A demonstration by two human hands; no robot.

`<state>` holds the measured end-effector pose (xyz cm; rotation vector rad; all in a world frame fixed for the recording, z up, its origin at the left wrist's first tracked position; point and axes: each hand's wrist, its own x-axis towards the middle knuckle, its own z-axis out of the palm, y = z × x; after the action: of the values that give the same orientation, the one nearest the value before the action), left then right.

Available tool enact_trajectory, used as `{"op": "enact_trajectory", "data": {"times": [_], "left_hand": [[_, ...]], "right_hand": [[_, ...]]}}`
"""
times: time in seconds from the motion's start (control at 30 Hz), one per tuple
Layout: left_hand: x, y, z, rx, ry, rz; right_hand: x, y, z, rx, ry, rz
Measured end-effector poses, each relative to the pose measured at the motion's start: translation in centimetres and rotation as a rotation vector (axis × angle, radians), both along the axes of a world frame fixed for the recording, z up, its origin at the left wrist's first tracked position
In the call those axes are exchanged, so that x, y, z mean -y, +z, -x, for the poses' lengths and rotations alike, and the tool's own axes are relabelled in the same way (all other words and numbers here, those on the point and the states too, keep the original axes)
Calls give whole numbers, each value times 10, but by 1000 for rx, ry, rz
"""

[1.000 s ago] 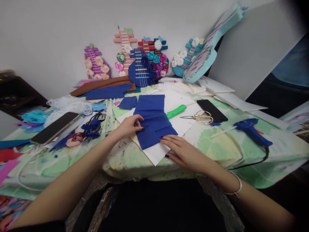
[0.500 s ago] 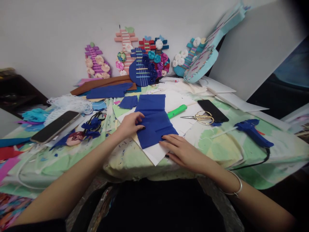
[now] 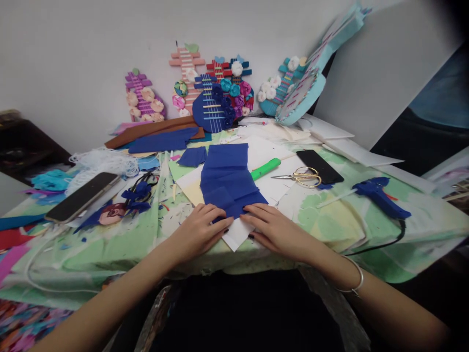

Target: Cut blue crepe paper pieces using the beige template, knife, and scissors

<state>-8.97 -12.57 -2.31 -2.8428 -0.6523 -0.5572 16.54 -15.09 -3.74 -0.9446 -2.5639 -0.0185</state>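
Note:
A creased sheet of dark blue crepe paper [image 3: 227, 168] lies over white paper [image 3: 238, 234] in front of me. My left hand [image 3: 203, 227] rests at its near left edge, fingers stretched out flat over the blue sheet. At the near right corner my right hand [image 3: 276, 227] presses down with its fingers extended. Both hands hold the sheet against the surface without gripping it. Just beyond the sheet's right side is a green-handled tool [image 3: 266, 168], partly covered by the blue paper. Gold-handled scissors [image 3: 302, 176] lie to the right of it.
A blue glue gun [image 3: 381, 195] with its cord lies at the right, near a black phone [image 3: 319, 165]. Another phone [image 3: 83, 196] and white string [image 3: 104, 164] are at the left. Decorated guitar shapes [image 3: 210, 105] lean against the back wall.
My left hand has moved down from the sheet's left side to its near edge, beside my right hand. The right hand stays nearly in place. The view has shifted slightly.

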Motion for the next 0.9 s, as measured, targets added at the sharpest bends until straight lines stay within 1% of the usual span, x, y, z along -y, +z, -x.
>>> {"op": "enact_trajectory", "data": {"times": [0.1, 0.17, 0.23, 0.33, 0.43, 0.57, 0.73, 0.9], "left_hand": [[-2, 0, 2, 23, -1, 32], [-3, 0, 3, 74, 10, 77], [-5, -1, 4, 136, 27, 125], [-7, -1, 5, 215, 40, 221], [-10, 1, 6, 255, 58, 306], [-16, 3, 5, 262, 98, 355], [-24, 6, 3, 227, 119, 420], [-26, 8, 2, 258, 138, 455]], "right_hand": [[0, 1, -1, -31, 7, 27], [-2, 3, -3, -98, 29, 82], [-7, 6, -8, -188, 43, 140], [-20, 11, -17, -244, 33, 153], [-34, 15, -24, -205, 40, 158], [-47, 20, -24, -148, 76, 188], [-53, 23, -18, -50, 125, 92], [-53, 24, -15, -26, 105, 100]]}}
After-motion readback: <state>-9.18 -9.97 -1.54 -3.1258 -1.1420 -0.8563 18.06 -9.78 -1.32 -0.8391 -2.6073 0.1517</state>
